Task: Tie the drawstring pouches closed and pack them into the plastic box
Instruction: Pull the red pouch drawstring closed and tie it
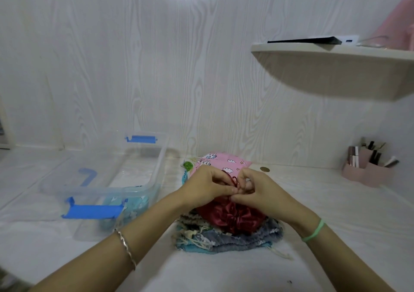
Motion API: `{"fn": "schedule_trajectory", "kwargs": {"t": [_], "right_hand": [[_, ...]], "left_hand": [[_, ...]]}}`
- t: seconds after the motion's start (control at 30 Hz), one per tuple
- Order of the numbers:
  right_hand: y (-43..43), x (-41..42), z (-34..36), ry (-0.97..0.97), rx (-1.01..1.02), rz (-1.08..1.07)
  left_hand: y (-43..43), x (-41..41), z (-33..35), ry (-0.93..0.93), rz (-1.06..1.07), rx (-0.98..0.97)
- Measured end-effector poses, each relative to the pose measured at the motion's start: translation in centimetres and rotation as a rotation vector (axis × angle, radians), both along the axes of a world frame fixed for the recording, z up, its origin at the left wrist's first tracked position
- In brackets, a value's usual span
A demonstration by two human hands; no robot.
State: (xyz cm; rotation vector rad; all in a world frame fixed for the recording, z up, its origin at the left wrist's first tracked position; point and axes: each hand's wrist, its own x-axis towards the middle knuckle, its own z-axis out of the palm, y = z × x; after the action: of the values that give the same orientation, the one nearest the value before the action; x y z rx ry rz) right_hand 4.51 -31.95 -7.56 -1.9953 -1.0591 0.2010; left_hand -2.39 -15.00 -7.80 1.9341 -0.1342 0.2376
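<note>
A: Head view. Where does the red satin pouch (230, 217) lie?

B: On the pouch pile (226, 238) on the table (336, 235), directly under your hands. Your left hand (207, 185) and right hand (255, 190) both pinch its red cord (233, 179), fingers closed.

A: And the plastic box (107, 179)?

B: At nine o'clock, nearer your left hand, its long axis running away from you. No legible writing.

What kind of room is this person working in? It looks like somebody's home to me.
Probably a home, perhaps a bedroom or dressing corner. A pink organiser holds what look like cosmetics, a small wall shelf carries a dark flat device, and pale wood-grain panelling covers the wall.
</note>
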Motion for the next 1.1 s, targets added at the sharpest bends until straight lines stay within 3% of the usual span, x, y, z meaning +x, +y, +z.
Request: {"fn": "schedule_trajectory", "kwargs": {"t": [0.17, 0.27, 0.4, 0.53, 0.63, 0.73, 0.97, 1.1], "right_hand": [[-0.1, -0.6, 0.0, -0.154, 0.03, -0.014], [0.0, -0.9, 0.1, -0.297, 0.011, 0.002], [0.2, -0.7, 0.2, -0.369, -0.009, 0.014], [0.3, -0.1, -0.4, -0.424, -0.038, -0.04], [0.4, 0.0, -0.3, -0.251, 0.028, -0.044], [0.4, 0.1, -0.3, 0.057, 0.18, -0.044], [0.4, 0.9, -0.9, 0.619, 0.43, 0.066], [0.6, 1.0, -1.2, 0.738, 0.489, 0.089]], "left_hand": [[0.3, 0.0, 0.4, 0.292, 0.047, -0.336], [0.6, 0.1, 0.8, 0.379, 0.057, -0.419], [0.7, 0.0, 1.2, 0.376, 0.076, -0.37], [0.9, 0.0, 1.3, 0.277, 0.062, -0.2], [1.0, 0.0, 1.4, 0.174, 0.034, -0.042], [0.9, 0.1, 1.6, 0.099, 0.061, 0.088], [1.4, 0.1, 1.9, 0.075, 0.023, 0.146], [1.3, 0.1, 2.1, 0.132, -0.004, 0.063]]}}
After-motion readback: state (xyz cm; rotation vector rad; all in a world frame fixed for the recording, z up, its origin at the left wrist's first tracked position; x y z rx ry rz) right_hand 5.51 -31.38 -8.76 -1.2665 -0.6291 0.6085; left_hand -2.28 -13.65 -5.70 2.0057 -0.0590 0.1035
